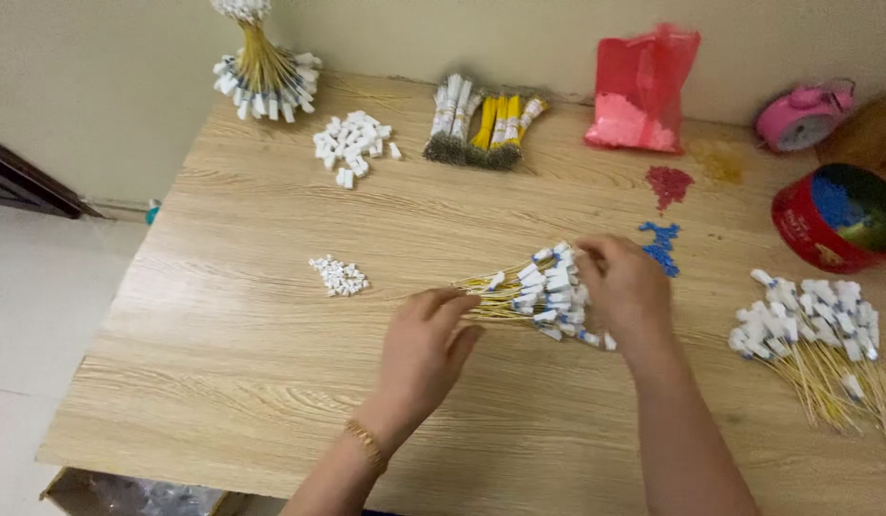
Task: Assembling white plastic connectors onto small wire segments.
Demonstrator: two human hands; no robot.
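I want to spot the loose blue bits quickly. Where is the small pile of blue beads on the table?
In the head view, the blue beads lie right of centre on the wooden table, just beyond the right hand and below the red beads.

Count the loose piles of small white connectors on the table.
2. A larger pile of white connectors lies at the table's far left; a smaller pile lies nearer, left of the left hand.

My left hand (426,342) lies palm down, fingers curled and pinched together, a gold bracelet at its wrist. My right hand (626,290) arches over, fingertips closed, forearm bare.
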